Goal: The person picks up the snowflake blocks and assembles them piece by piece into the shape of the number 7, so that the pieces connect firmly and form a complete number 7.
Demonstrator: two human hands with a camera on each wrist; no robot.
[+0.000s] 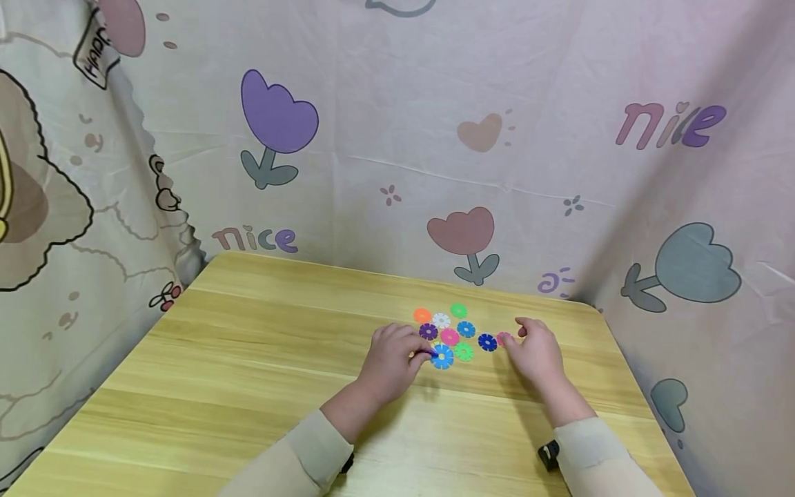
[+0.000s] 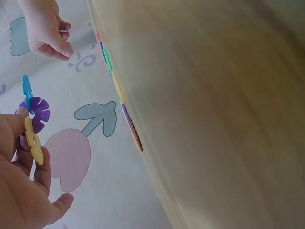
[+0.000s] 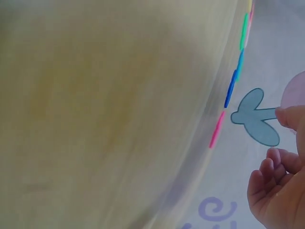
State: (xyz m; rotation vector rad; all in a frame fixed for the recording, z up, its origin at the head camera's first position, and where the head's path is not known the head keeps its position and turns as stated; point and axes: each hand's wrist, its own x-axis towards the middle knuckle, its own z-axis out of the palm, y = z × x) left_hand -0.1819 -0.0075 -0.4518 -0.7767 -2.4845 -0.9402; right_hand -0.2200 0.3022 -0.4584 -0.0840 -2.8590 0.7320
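My left hand [image 1: 391,359] pinches a small chain of slotted plastic discs, clear of the table in the left wrist view. The chain has a yellow disc [image 2: 33,141], a purple disc [image 2: 41,113] and a light blue disc [image 2: 27,92] joined at their slots. In the head view the blue disc [image 1: 442,357] shows at the fingertips, while the yellow one is hidden by the hand. My right hand [image 1: 539,351] hovers over the right end of the loose discs, thumb and fingers apart with nothing between them. Nearest to it lies a pink disc [image 3: 217,129], flat on the table.
Several loose discs lie flat beyond the hands, among them an orange disc [image 1: 422,315], a white disc [image 1: 441,320], a dark blue disc [image 1: 487,342] and a green disc [image 1: 464,352]. The wooden table [image 1: 248,359] meets a printed curtain [image 1: 373,138] at its back edge.
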